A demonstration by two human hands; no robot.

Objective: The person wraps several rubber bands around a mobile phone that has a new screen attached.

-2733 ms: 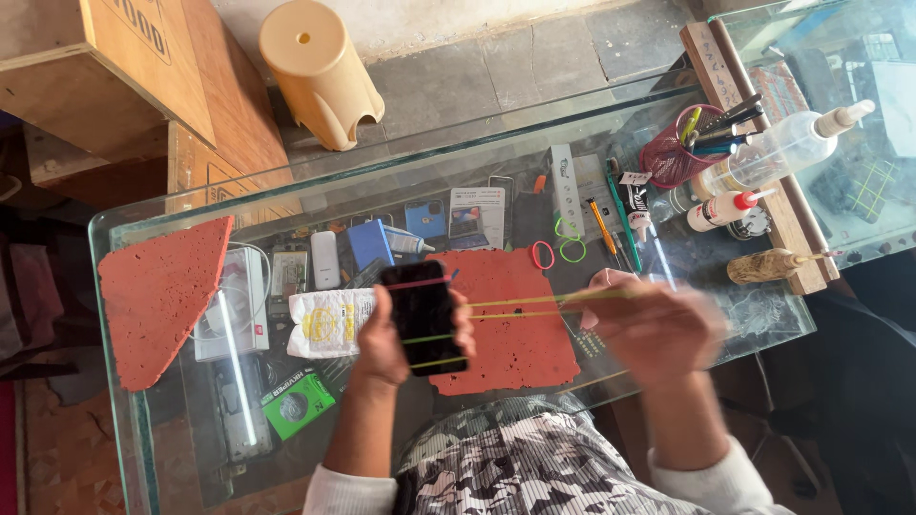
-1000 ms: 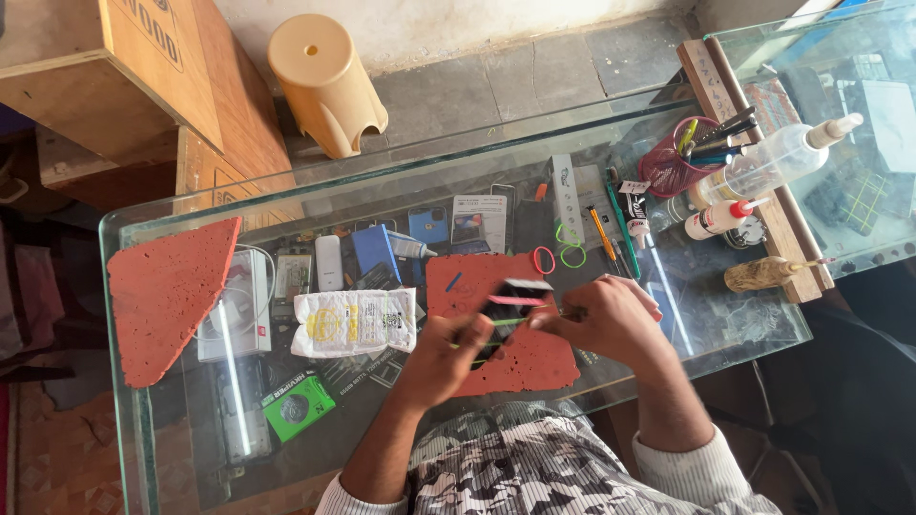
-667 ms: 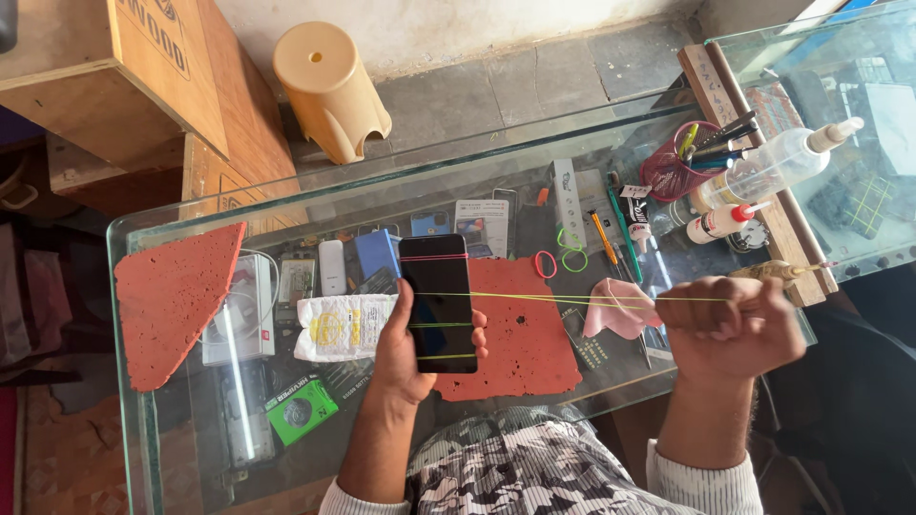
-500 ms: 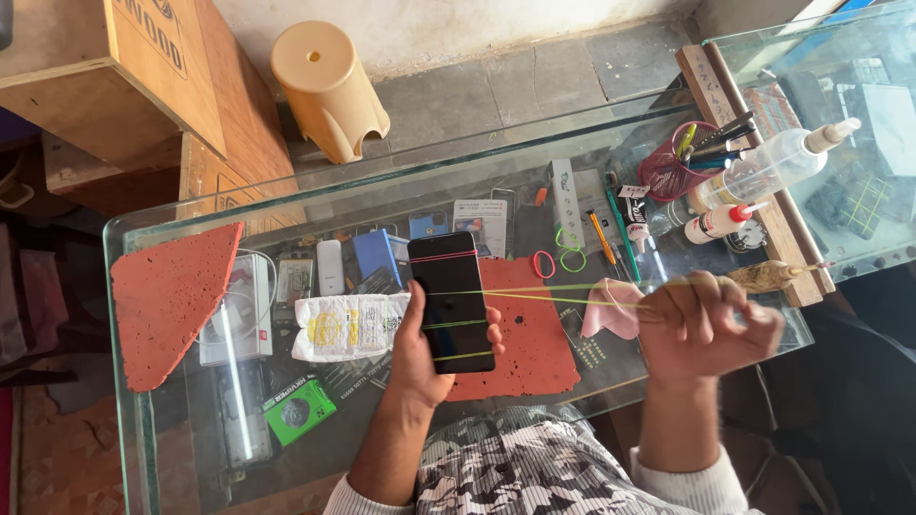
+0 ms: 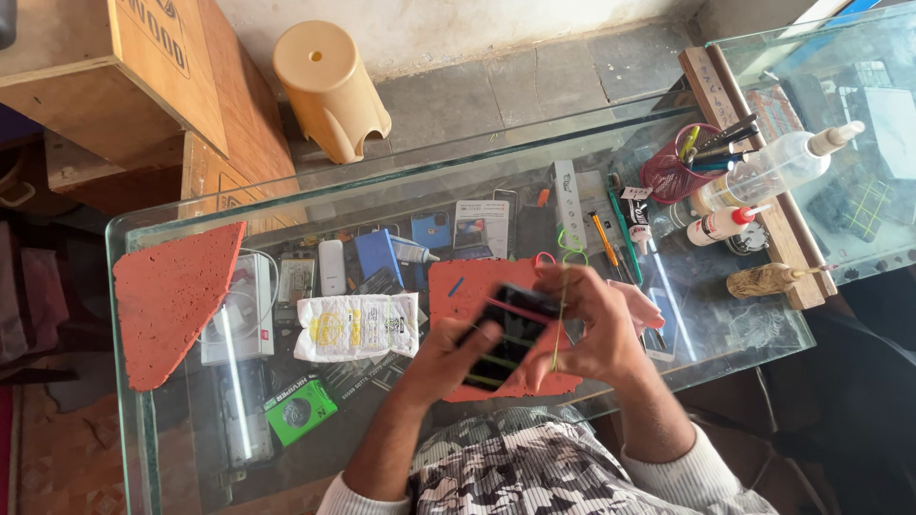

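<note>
Black phone (image 5: 503, 339) now tilted, hands closer together

sleeves: cream ribbed knit cuffs; torso: black-and-white patterned garment; hands: bare

Open glass: bare strip between orange triangular mat (image 5: 172, 300) and white packet (image 5: 355, 326).
Right side: blocked by bottles (image 5: 763, 176), pen basket (image 5: 679, 172), wooden block (image 5: 763, 280).

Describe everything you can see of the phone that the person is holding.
The phone is a dark, flat, rectangular slab with a reddish edge, tilted. The left hand grips its lower end; the right hand holds its upper side. Thin yellow-green rubber bands wrap across it. It hangs above the orange mat on the glass counter.
</note>
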